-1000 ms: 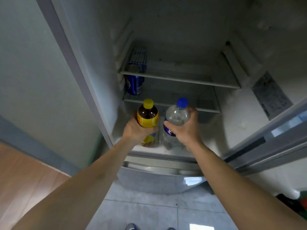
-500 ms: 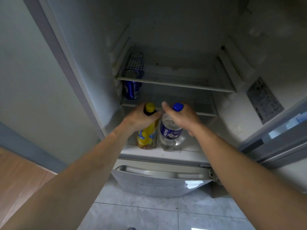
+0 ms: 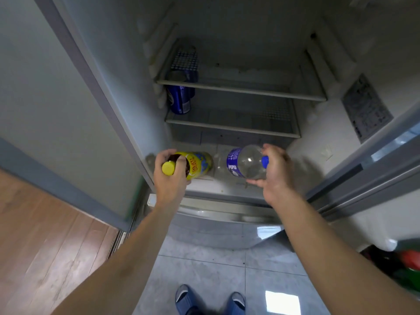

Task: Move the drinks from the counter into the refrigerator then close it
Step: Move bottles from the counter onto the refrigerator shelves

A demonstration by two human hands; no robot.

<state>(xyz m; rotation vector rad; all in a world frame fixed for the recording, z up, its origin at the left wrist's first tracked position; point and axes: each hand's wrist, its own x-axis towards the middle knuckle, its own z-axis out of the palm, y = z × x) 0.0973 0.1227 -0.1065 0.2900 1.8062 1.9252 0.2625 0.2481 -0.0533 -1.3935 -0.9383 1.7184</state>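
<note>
Below the hands, two blue slippers (image 3: 210, 300) stand on the grey tiled floor (image 3: 204, 269). Wooden flooring (image 3: 45, 235) lies to the left of the left hand. Red and green items (image 3: 406, 264), blurred, sit far right, below the right hand.

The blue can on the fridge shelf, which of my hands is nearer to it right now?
Left. The left hand, gripping the yellow-capped bottle, sits almost directly below the blue can. The right hand, holding the Pepsi bottle, is below it too, but well off to the right.
</note>
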